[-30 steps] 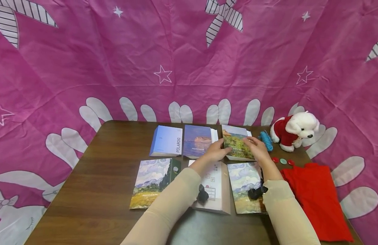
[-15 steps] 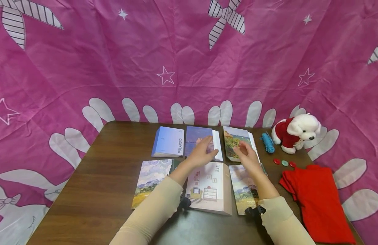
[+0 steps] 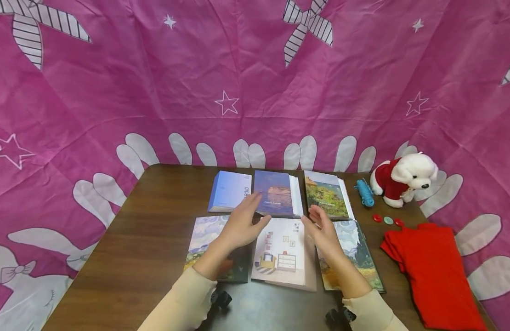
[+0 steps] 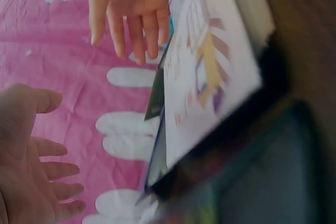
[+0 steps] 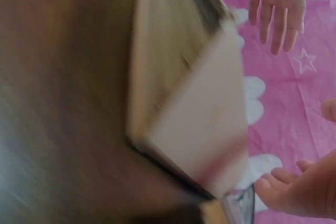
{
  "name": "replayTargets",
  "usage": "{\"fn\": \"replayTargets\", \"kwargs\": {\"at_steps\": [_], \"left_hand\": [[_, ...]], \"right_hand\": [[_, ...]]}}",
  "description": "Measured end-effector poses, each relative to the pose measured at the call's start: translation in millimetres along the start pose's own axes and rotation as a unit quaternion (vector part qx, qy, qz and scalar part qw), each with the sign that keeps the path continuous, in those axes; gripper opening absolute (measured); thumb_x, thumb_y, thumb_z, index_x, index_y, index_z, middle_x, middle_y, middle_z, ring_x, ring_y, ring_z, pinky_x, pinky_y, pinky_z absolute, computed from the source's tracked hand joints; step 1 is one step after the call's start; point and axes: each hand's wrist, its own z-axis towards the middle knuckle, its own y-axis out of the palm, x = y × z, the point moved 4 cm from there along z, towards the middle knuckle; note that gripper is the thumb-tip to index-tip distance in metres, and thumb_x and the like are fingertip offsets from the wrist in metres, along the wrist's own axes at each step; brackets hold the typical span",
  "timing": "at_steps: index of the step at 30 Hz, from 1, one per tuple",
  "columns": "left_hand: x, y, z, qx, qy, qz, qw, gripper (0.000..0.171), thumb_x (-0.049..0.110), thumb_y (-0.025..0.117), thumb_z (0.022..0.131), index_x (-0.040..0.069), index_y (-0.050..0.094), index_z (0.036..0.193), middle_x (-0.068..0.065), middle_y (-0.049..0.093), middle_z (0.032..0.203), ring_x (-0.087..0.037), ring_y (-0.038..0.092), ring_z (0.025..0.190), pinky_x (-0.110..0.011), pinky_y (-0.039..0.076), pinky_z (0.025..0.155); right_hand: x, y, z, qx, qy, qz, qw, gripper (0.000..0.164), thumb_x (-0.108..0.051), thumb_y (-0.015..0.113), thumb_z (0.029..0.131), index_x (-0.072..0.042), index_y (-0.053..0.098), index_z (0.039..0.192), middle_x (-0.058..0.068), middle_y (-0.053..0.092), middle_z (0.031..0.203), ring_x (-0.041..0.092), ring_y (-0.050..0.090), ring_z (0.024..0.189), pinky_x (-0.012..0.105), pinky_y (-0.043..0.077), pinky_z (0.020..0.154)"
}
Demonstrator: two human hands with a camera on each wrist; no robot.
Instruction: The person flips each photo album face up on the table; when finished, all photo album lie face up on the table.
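Observation:
My left hand [image 3: 240,225] hovers, fingers extended, over the gap between a landscape-painting photo album [image 3: 203,232] and a white album with a furniture drawing [image 3: 284,250]. Empty too, my right hand [image 3: 324,234] is held above the white album's right side and a second landscape album [image 3: 364,259]. Behind them lie a blue Polaroid album [image 3: 226,191], a purple seascape photo album [image 3: 273,184] and a garden-scene photo album [image 3: 327,191]. In the left wrist view both palms face the camera, and the white album [image 4: 210,72] stands out beside them.
To the right are a white plush dog [image 3: 412,172] in a red outfit, a blue yarn bundle [image 3: 364,192], several red and green buttons [image 3: 388,220] and a folded red cloth [image 3: 441,271]. A pink curtain [image 3: 255,82] hangs behind the brown table [image 3: 127,243].
Both hands have let go of the garden-scene album and drawn back toward the body. The left hand has also moved left, and the hands are farther apart.

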Motion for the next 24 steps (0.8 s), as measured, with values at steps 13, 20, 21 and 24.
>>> {"fn": "replayTargets", "kwargs": {"at_steps": [13,20,21,24], "left_hand": [[-56.2,-19.5,-61.5,0.060,-0.056,-0.064,0.9945,0.068,0.033,0.064,0.099,-0.003,0.041,0.152,-0.022,0.034,0.160,-0.042,0.030,0.147,-0.061,0.026,0.117],[-80.5,-25.3,-93.0,0.103,-0.082,-0.058,0.9895,0.058,0.026,0.066,0.098,-0.002,0.050,0.146,-0.024,0.039,0.157,-0.045,0.031,0.146,-0.065,0.024,0.116],[-83.3,-26.3,-97.9,0.107,-0.087,-0.049,0.9891,0.057,0.026,0.066,0.097,-0.002,0.051,0.145,-0.024,0.039,0.156,-0.046,0.030,0.146,-0.067,0.022,0.116],[-91.0,-28.7,-111.6,0.112,-0.117,-0.038,0.9861,0.057,0.027,0.067,0.097,-0.002,0.053,0.143,-0.027,0.035,0.158,-0.049,0.023,0.148,-0.069,0.017,0.116]], "right_hand": [[2.7,61.6,-28.2,-0.043,-0.043,0.042,0.997,0.063,-0.017,0.066,0.099,0.004,0.037,0.151,0.026,0.039,0.154,0.040,0.039,0.143,0.043,0.030,0.119],[0.2,86.9,-35.7,-0.073,-0.055,0.048,0.995,0.057,-0.013,0.066,0.098,0.008,0.042,0.146,0.030,0.044,0.149,0.044,0.042,0.140,0.048,0.032,0.117],[0.3,89.5,-36.5,-0.078,-0.052,0.049,0.994,0.057,-0.014,0.066,0.099,0.007,0.043,0.146,0.029,0.044,0.149,0.043,0.042,0.140,0.048,0.032,0.117],[0.4,98.6,-39.1,-0.101,-0.046,0.052,0.992,0.058,-0.017,0.065,0.099,0.006,0.042,0.147,0.029,0.044,0.150,0.042,0.042,0.141,0.047,0.032,0.117]]}}
